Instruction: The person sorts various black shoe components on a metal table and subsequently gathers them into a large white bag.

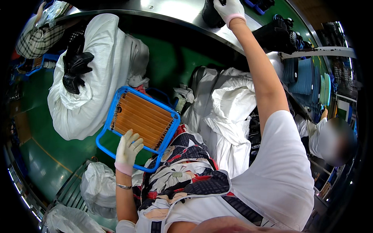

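Blue plastic frame with an orange pleated filter panel [142,118] is what my left hand [127,151] has got, white work glove and all. Fingers are spread flat over its near edge and thumb under the rim, so it's a loose pinch more than a fist. The panel sits tilted over my lap, just above my patterned apron [186,171], I reckon because resting it there keeps it steady with only one hand on it.

My right hand [230,9], also gloved, is stretched way out to the curved grey metal table [182,11] and is wrapped around a black cylindrical part [211,13] standing on it. The grip looks closed on it, though the top of the frame cuts off some fingers.

Big white woven sacks [97,70] are slumped on the green floor [42,147] either side of me, one with black parts [75,66] lying on top, close enough to reach without getting up. Another person in a white sleeve [316,134] is working off to my right.
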`<action>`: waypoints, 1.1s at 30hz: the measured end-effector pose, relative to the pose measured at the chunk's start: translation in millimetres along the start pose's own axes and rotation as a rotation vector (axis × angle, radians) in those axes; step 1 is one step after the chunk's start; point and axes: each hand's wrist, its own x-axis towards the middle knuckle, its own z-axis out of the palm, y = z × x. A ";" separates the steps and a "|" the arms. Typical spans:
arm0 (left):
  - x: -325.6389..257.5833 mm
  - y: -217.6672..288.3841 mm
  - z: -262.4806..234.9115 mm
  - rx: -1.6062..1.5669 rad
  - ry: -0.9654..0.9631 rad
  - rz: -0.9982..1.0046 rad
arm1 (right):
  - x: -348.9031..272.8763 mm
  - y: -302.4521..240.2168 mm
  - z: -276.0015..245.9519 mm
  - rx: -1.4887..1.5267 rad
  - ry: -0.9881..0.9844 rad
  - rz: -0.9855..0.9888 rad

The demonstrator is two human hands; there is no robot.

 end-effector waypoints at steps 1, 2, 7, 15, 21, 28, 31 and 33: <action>0.3 0.9 0.5 -0.003 0.005 0.002 | -1.1 0.2 0.7 -0.005 -0.005 0.007; 1.5 2.2 1.3 -0.006 0.007 0.004 | 0.0 -1.0 -0.6 -0.014 -0.008 0.011; -2.6 4.0 -1.5 0.017 -0.004 0.007 | 2.2 4.5 -0.1 -0.016 0.037 0.042; -10.6 11.8 -5.4 0.034 0.050 0.012 | 15.0 -3.6 -44.0 0.122 -0.064 0.429; -9.5 8.9 0.2 0.040 0.016 0.006 | 17.3 8.9 -56.1 0.407 -0.093 0.521; -11.1 7.2 -3.1 0.031 0.019 0.013 | 16.3 25.5 -54.9 0.310 -0.091 0.509; -10.7 6.9 -3.4 0.017 0.020 0.014 | 17.9 31.1 -55.7 0.293 -0.045 0.551; -9.4 6.3 -3.7 0.022 0.025 0.011 | 17.1 49.3 -52.3 0.266 0.004 0.557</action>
